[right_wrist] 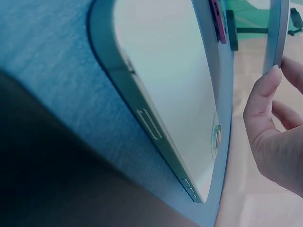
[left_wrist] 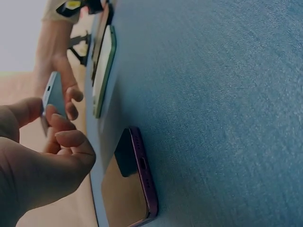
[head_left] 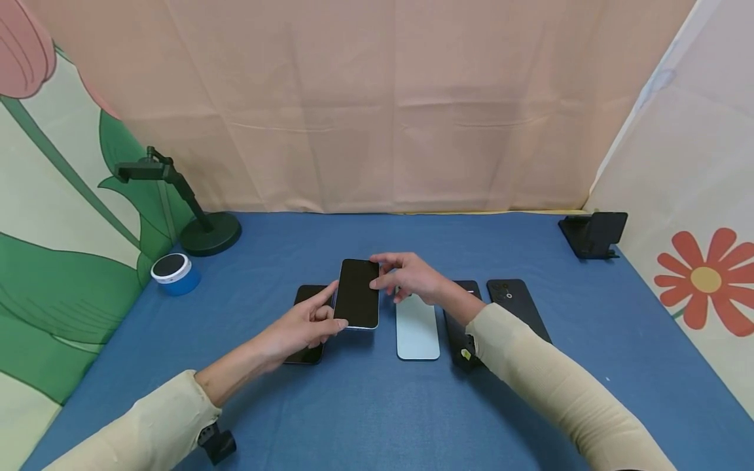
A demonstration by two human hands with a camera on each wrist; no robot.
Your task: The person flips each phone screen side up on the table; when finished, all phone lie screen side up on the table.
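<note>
Both hands hold a smartphone point(head_left: 357, 297) with a dark screen and pale frame, raised above the blue table. My left hand point(head_left: 303, 325) grips its left side, thumb at the lower corner. At the upper right edge, my right hand point(head_left: 412, 278) pinches it between thumb and fingers; the right wrist view shows the thumb against the phone's edge point(right_wrist: 277, 38). Below the left hand lies a purple-edged phone point(left_wrist: 142, 179), screen up and partly covered in the head view. A pale phone point(head_left: 417, 333) lies back up under the right hand.
Right of the pale phone lie a dark phone point(head_left: 455, 330), partly behind the right sleeve, and a black phone point(head_left: 512, 297). A dark stand point(head_left: 206, 232) and a blue-white round container point(head_left: 175, 278) stand at left. A black phone holder point(head_left: 595, 234) stands back right.
</note>
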